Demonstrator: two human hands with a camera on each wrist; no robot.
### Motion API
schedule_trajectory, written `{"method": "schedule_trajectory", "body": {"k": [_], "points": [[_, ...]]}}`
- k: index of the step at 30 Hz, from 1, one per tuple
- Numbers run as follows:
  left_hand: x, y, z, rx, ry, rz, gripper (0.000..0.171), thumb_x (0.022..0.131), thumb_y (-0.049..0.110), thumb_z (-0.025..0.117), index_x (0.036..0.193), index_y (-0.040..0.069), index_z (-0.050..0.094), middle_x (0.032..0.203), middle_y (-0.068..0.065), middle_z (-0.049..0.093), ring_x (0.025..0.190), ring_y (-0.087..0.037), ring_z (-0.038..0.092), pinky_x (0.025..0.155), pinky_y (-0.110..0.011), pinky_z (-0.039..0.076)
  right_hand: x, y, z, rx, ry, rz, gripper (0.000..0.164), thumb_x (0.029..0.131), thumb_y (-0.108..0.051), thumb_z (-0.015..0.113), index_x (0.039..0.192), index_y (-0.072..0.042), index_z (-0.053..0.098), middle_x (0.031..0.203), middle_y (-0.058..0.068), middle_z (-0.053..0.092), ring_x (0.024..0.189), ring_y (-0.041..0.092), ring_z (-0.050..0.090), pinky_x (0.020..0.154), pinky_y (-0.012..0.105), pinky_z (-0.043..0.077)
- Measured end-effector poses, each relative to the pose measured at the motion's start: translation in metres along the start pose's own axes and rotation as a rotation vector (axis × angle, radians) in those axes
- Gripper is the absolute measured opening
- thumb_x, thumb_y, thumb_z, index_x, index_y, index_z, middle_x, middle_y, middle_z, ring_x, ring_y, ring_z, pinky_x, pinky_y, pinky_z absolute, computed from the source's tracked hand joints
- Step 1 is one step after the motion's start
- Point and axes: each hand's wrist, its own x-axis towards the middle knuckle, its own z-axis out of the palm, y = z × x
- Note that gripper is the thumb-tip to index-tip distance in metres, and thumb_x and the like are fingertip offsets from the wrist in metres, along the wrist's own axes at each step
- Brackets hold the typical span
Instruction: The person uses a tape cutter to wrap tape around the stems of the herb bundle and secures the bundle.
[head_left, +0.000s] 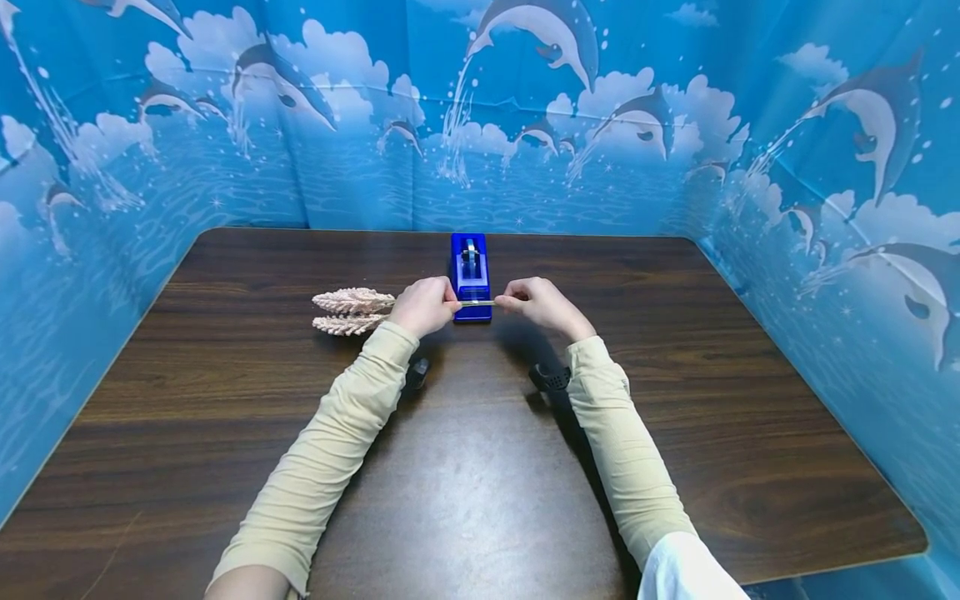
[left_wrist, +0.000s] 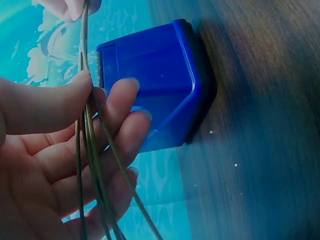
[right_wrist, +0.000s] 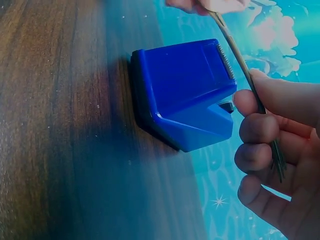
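Note:
A small bunch of dried flowers with pale pink plumes (head_left: 352,301) lies sideways between the hands, plumes to the left. My left hand (head_left: 424,307) pinches its thin stems (left_wrist: 92,135) between thumb and forefinger; below the pinch they fan out across the palm. Farther along, my right hand (head_left: 546,307) pinches the stems near their cut ends, which show by the curled fingers in the right wrist view. The bunched stems cross just over the near end of a blue tape dispenser (head_left: 472,292), close to its toothed cutter (right_wrist: 226,62). Whether any tape touches them I cannot tell.
The dispenser stands on a dark wood-grain table (head_left: 247,400) near its far edge. Blue curtains (head_left: 360,192) printed with dolphins hang behind and at both sides. Tiny pale crumbs (left_wrist: 211,132) lie on the tabletop by the dispenser.

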Motion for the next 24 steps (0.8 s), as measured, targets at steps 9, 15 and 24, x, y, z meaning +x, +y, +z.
{"method": "schedule_trajectory", "body": {"k": [9,15,24], "points": [[0.0012,0.0015,0.003,-0.052,0.011,0.038,0.025,0.097,0.022,0.055,0.079,0.006,0.061,0.075,-0.007,0.069,0.076,-0.025,0.062,0.072,-0.038,0.045,-0.0019,-0.0004,-0.0019,0.009,0.064,-0.007,0.022,0.096,-0.025,0.06,0.085,-0.006,0.065,0.074,0.003,0.056,0.068,0.015,0.048,0.062,0.027,0.038],[0.001,0.0006,0.0049,-0.078,0.066,0.03,0.02,0.091,0.019,0.064,0.076,0.007,0.063,0.075,-0.007,0.064,0.078,-0.027,0.06,0.075,-0.04,0.045,-0.001,-0.0009,-0.0013,0.01,0.073,-0.01,0.019,0.095,-0.025,0.062,0.085,-0.009,0.065,0.073,0.0,0.055,0.068,0.016,0.048,0.062,0.027,0.038],[0.0006,-0.0009,0.0069,-0.113,0.146,0.039,0.011,0.084,0.014,0.071,0.082,0.005,0.064,0.079,-0.01,0.067,0.081,-0.029,0.062,0.076,-0.042,0.047,0.0003,0.0009,0.0007,-0.012,0.067,-0.075,0.014,0.092,-0.021,0.067,0.085,-0.01,0.061,0.074,-0.001,0.055,0.069,0.014,0.049,0.063,0.026,0.038]]}}
